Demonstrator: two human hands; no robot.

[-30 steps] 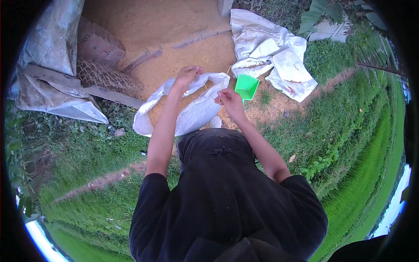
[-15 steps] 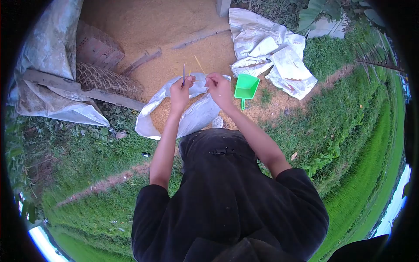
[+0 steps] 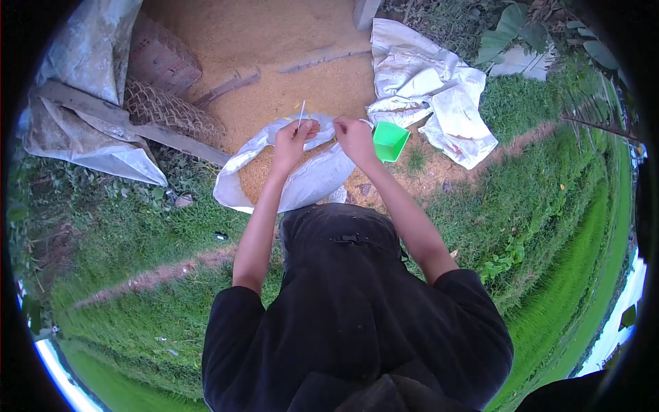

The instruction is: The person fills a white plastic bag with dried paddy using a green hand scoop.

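Observation:
A white woven sack [image 3: 309, 182] full of golden grain lies open on the ground in front of me. Above its mouth my left hand [image 3: 294, 137] pinches a thin pale strip [image 3: 301, 110] that sticks upward. My right hand [image 3: 355, 137] is closed just to the right of it, almost touching the left hand, and it seems to hold the strip's other end. A green plastic scoop [image 3: 390, 141] lies on the ground just right of my right hand.
A wide pile of loose grain [image 3: 274, 55] covers the ground beyond the sack. Crumpled white sacks [image 3: 439, 89] lie at the upper right. A woven basket [image 3: 161, 113], planks and a grey tarp [image 3: 82, 147] sit at the left. Grass surrounds me.
My hands have come together from the sack's two sides to above its mouth. The thin strip now stands up from my left hand. The view has shifted slightly.

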